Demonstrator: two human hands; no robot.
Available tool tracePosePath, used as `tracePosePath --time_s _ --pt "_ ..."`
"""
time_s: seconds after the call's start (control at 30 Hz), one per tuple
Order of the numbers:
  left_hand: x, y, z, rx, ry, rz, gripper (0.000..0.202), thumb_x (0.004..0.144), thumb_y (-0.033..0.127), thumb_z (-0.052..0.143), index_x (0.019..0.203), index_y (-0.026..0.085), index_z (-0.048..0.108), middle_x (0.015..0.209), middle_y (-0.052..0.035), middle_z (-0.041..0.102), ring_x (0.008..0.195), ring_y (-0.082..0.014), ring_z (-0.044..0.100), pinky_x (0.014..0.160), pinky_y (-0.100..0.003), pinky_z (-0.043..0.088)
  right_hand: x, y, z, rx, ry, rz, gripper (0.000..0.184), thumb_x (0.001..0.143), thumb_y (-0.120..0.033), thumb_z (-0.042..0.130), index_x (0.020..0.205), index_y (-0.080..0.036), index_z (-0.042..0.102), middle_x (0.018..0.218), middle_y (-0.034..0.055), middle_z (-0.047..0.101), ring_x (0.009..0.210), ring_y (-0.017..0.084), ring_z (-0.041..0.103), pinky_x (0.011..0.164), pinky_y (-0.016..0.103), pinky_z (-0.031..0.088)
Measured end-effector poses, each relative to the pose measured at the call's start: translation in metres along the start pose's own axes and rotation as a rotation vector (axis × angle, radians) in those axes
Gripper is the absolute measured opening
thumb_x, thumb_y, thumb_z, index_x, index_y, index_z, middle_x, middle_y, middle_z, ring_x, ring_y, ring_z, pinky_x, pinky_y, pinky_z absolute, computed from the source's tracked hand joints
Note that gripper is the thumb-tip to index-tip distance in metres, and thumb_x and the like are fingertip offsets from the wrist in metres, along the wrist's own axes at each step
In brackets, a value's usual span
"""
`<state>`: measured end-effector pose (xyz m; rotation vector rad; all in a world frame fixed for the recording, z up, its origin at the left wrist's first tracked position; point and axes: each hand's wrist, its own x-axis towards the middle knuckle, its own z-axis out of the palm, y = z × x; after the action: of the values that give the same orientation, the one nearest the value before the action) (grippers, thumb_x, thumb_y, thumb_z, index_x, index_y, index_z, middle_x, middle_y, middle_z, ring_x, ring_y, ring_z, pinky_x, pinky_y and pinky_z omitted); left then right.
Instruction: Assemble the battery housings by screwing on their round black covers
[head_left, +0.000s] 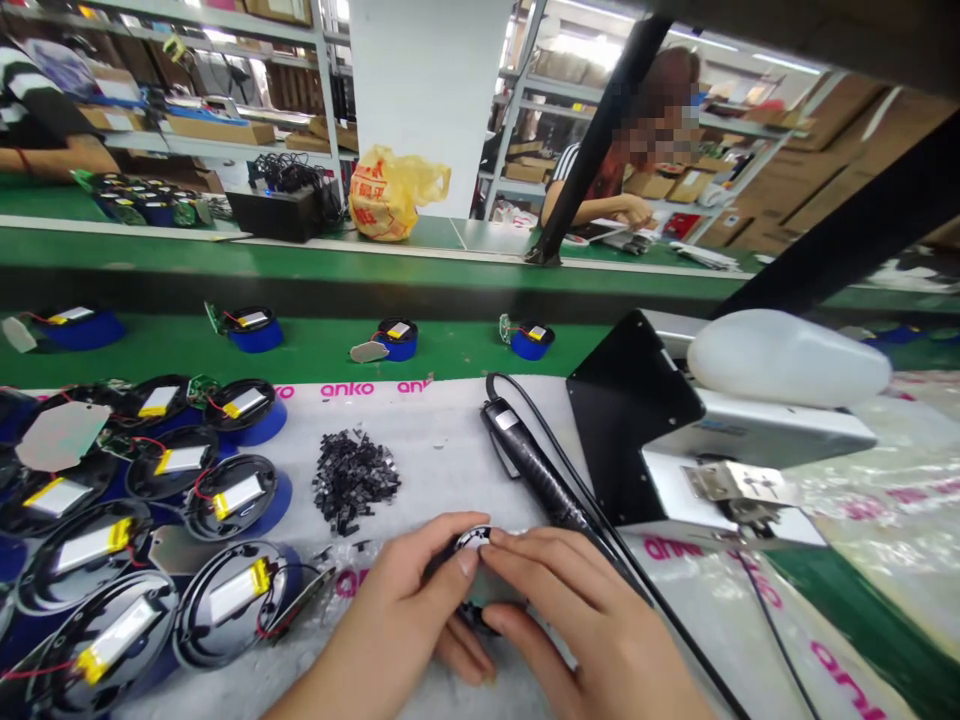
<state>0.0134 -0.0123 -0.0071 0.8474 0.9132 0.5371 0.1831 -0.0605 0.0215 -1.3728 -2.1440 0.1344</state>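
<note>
1. At the near centre of the bench, the left hand (420,595) and the right hand (581,605) grip one small round workpiece (474,538) between them. Its edge is dark and part of its face pale; the fingers cover the remainder, so its full form cannot be told.
2. Left hand: closed about the left side of the workpiece, thumb laid on top.
3. Right hand: closed on the right side, fingertips on the upper edge, thumb at the near side.
4. Beneath the hands, white sheeting (435,480) printed "anko" in pink covers the bench.
5. Far and left of the hands, a loose pile of small black pieces (354,482) lies on the sheeting.
6. Left side: closely grouped blue housings (146,475) with black interiors, several showing silver-and-yellow batteries (238,497) with red leads.
7. Just beyond the right hand, a black corded tool (536,465) lies slantwise. Right of it stands a silver machine (765,430), a whitish rounded object (787,358) on top.
8. Beyond the sheeting, a green strip (457,360) bears further blue units, spaced apart.
9. Far side: a yellow bag (390,195) at centre; one co-worker (45,110) at left, another (600,190) at right.
</note>
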Motion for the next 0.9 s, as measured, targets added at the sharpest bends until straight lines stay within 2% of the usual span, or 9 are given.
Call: tracePosePath --time_s 0.17,0.37,0.47,0.53,0.6,0.7,0.9 --pt "-0.001 0.008 0.005 0.042 0.031 0.001 0.059 0.080 0.054 0.070 0.123 0.016 0.059 0.060 -0.0015 0.076 0.042 -0.0164 0.070 0.039 -0.019 0.052 -0.001 -0.003 0.000 0.059 -0.038 0.124 0.035 0.084 -0.001 0.061 0.108 -0.026 0.058 0.096 -0.0007 0.071 0.088 0.019 0.069 0.075 0.028 0.061" --pt "-0.002 0.014 0.009 0.058 0.070 -0.031 0.064 0.075 0.054 0.073 0.122 0.013 0.060 0.049 0.0007 0.070 0.038 -0.0159 0.066 0.038 -0.018 0.050 0.004 -0.006 -0.002 -0.023 -0.048 0.088 0.040 0.074 0.004 0.067 0.103 -0.024 0.061 0.092 0.0003 0.072 0.083 0.024 0.070 0.066 0.033 0.062" --pt "0.000 0.013 0.008 0.060 0.062 -0.038 0.061 0.076 0.052 0.073 0.121 0.014 0.061 0.051 0.0002 0.072 0.038 -0.0150 0.065 0.038 -0.018 0.050 0.003 -0.004 0.001 -0.011 -0.040 0.046 0.040 0.077 0.001 0.066 0.109 -0.024 0.061 0.097 0.0014 0.072 0.084 0.022 0.070 0.069 0.032 0.063" --pt "0.001 0.012 0.008 0.062 0.060 -0.040 0.062 0.075 0.053 0.073 0.121 0.013 0.062 0.052 -0.0005 0.072 0.037 -0.0148 0.065 0.037 -0.018 0.049 0.000 -0.003 0.002 -0.025 -0.016 0.018 0.040 0.083 -0.002 0.062 0.117 -0.022 0.059 0.101 0.0036 0.073 0.088 0.022 0.070 0.074 0.031 0.063" --pt "0.002 0.013 0.008 0.059 0.058 -0.040 0.061 0.075 0.052 0.073 0.120 0.012 0.063 0.051 -0.0011 0.072 0.036 -0.0149 0.064 0.035 -0.018 0.048 -0.001 -0.002 0.002 -0.058 0.008 0.014 0.038 0.087 -0.004 0.056 0.122 -0.018 0.057 0.100 0.0053 0.073 0.088 0.022 0.071 0.073 0.031 0.063" --pt "0.001 0.015 0.007 0.044 0.050 -0.032 0.056 0.078 0.048 0.073 0.120 0.011 0.064 0.048 0.0002 0.070 0.035 -0.0148 0.064 0.034 -0.017 0.047 -0.002 -0.001 0.001 -0.110 0.004 0.005 0.035 0.087 -0.005 0.055 0.119 -0.016 0.059 0.095 0.0059 0.074 0.086 0.024 0.072 0.071 0.033 0.064" --pt "0.001 0.017 0.008 -0.020 0.078 -0.009 0.048 0.078 0.041 0.077 0.115 0.013 0.066 0.075 -0.0042 0.078 0.035 -0.0128 0.066 0.033 -0.016 0.048 0.002 -0.002 0.005 -0.088 -0.002 0.036 0.039 0.078 -0.007 0.068 0.116 -0.016 0.065 0.094 0.0067 0.076 0.084 0.027 0.073 0.072 0.039 0.066"
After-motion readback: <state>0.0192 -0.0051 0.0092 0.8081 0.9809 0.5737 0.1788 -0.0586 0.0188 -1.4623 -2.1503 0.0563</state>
